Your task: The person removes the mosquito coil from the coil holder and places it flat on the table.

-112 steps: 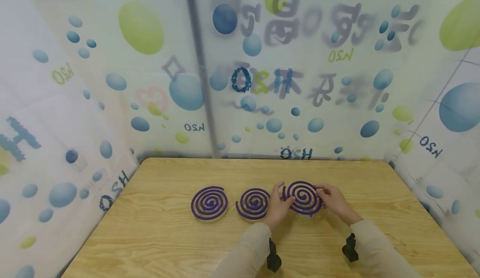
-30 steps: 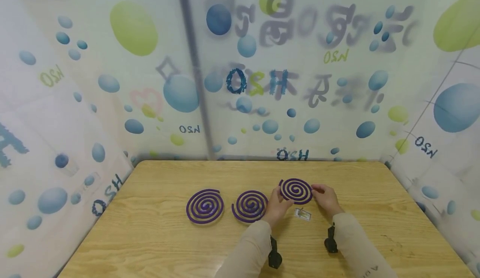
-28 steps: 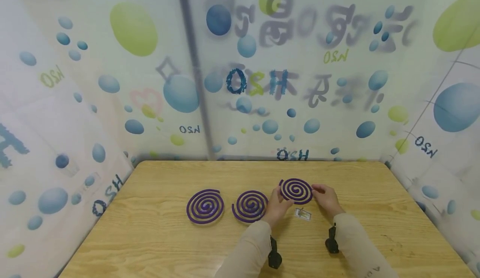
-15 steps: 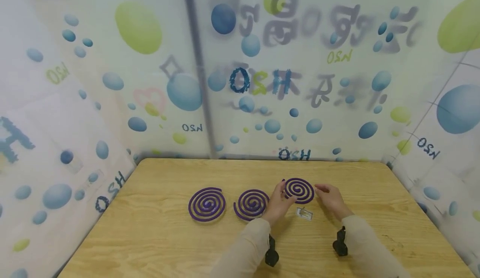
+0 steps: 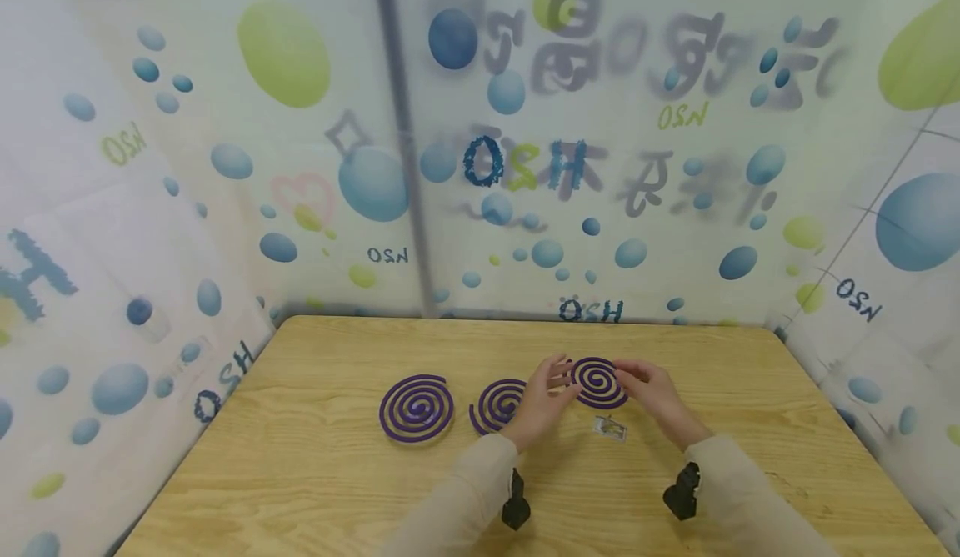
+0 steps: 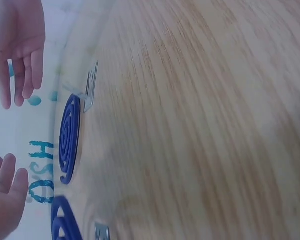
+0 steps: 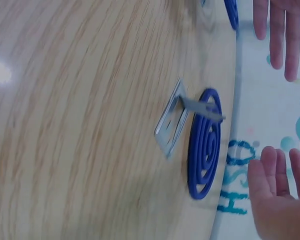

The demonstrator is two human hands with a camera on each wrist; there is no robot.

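The rightmost of the purple mosquito coils lies flat on the wooden table. In front of it is a small metal coil stand with its prong bent up, plain in the right wrist view, where the stand sits beside the coil. My left hand is at the coil's left, fingers apart and holding nothing, overlapping the middle coil. At the coil's right my right hand has relaxed fingers around nothing. Both wrist views show the hands raised above the table, apart from the coil.
A third purple coil stands at the left, raised a little off the table. Under the middle coil a metal stand shows in the left wrist view. A patterned curtain hangs behind the table's back edge.
The hands set the right coil down behind its stand, uncovering the stand. Since then they have let go; the left hand has moved left, off the coil's edge.
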